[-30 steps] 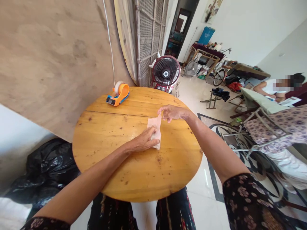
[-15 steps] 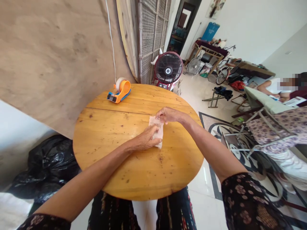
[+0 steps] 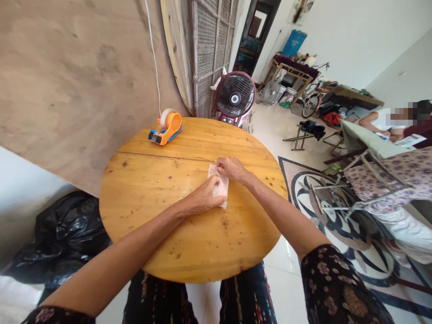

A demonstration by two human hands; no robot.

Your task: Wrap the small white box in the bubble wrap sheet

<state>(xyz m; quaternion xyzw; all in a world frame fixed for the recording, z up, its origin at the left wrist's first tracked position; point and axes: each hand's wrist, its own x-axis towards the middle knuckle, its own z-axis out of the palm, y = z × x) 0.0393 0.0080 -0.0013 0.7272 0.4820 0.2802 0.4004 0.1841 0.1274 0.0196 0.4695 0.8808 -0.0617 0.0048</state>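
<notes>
On round table [image 3: 162, 189]: pale sheet [image 3: 222, 186], long axis near-to-far.

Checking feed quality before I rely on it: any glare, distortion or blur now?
All in the head view: glints on the black plastic bag; wide-angle stretch toward the edges; the pale sheet by the left hand looks soft, fine detail unreadable; pixelation far right.

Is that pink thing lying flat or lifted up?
Mostly flat: the pink thing lies along the tabletop, left hand on it, right hand at its far end.
</notes>
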